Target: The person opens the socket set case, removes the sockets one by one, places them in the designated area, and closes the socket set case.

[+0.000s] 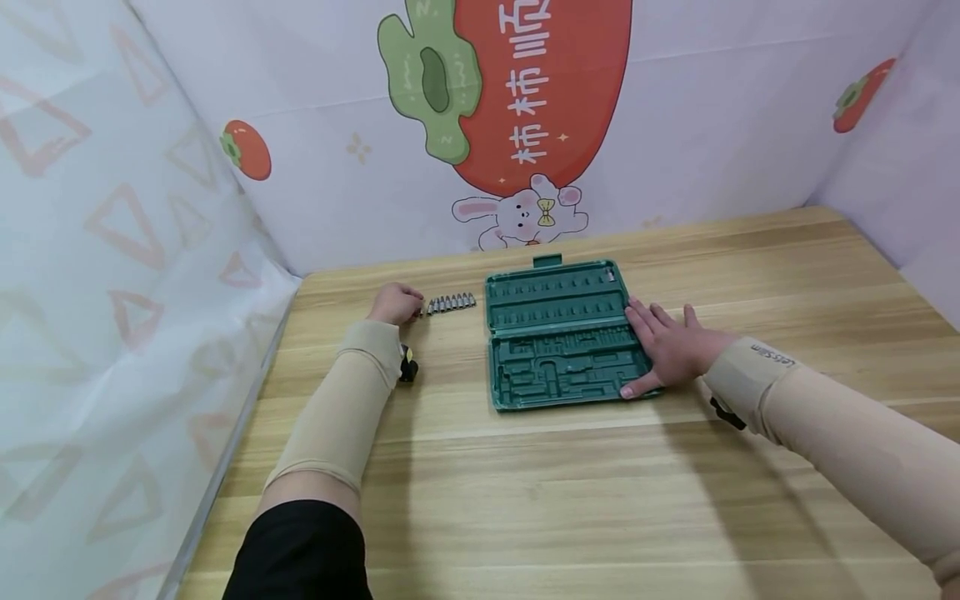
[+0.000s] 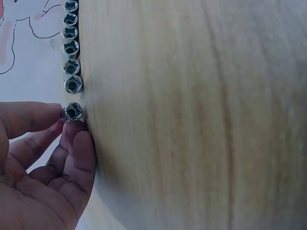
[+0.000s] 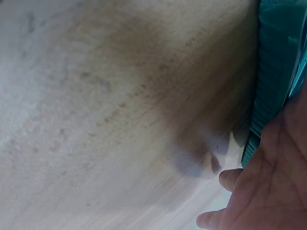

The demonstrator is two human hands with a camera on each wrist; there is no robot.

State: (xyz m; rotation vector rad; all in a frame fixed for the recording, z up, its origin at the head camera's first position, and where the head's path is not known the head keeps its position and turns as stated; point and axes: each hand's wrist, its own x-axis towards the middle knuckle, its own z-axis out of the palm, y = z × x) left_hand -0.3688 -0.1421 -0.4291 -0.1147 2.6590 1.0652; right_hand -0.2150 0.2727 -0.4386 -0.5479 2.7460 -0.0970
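Note:
My left hand [image 1: 397,303] is at the left end of a row of small metal sockets [image 1: 452,303] on the table. In the left wrist view, its thumb and fingers pinch one socket [image 2: 74,111], square hole facing the camera, a small gap from the rest of the row [image 2: 71,48]. To the right lies an unfolded green plastic socket case [image 1: 558,327] with moulded slots. My right hand [image 1: 675,346] rests with fingers spread on the case's right edge. A small metal piece [image 1: 610,275] sits in the lid's upper right corner.
The wooden table [image 1: 525,500] runs back to a white cloth backdrop [image 1: 712,142] with printed persimmons and a rabbit. Another patterned white cloth [image 1: 112,333] hangs along the left side. A latch tab [image 1: 547,261] sticks out from the lid's far edge.

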